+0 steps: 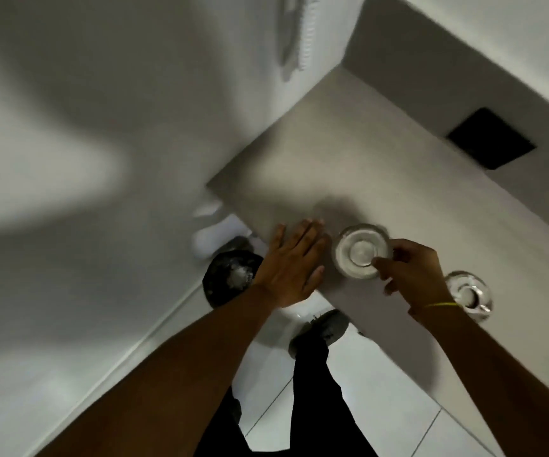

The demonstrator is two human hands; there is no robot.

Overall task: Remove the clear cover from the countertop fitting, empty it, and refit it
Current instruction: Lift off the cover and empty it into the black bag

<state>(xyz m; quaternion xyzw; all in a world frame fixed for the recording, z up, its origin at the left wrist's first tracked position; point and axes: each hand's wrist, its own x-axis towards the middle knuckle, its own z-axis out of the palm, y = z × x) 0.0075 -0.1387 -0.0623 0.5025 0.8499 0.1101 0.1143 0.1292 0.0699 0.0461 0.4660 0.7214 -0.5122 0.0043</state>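
A round clear cover (360,250) sits on the grey countertop (382,166) near its front corner. My right hand (411,272) pinches the cover's right rim with thumb and fingers. My left hand (291,262) lies flat on the counter's edge just left of the cover, fingers spread and holding nothing. A second clear round fitting (469,293) sits on the counter to the right, partly hidden behind my right wrist.
A black bin (230,278) with white waste stands on the floor below the counter's corner, next to a white toilet (210,232). A dark square opening (490,138) is set in the back ledge. My legs and shoe (329,324) stand on white tiles.
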